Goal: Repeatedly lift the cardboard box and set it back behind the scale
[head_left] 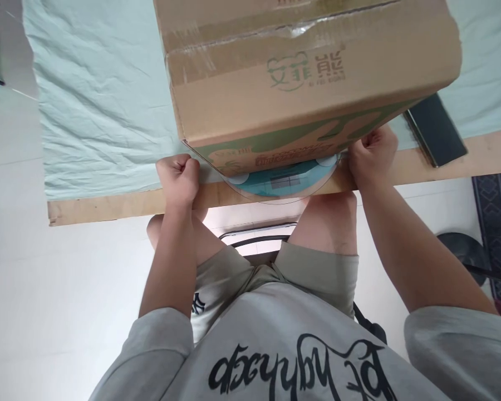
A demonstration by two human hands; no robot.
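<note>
A taped cardboard box with green and brown printing stands on the table in front of me. Under its near side lies a blue round-edged sheet with a clear rim, reaching over the wooden table edge. My left hand is a closed fist resting at the edge, just left of the box's near corner. On the other side, my right hand is also curled into a fist, close against the box's lower right side. I see nothing held in either fist.
A dark phone lies right of the box, partly over the bare wooden edge. A wrinkled pale green cloth covers the table. My legs are below the edge. A dark patterned mat is on the floor at right.
</note>
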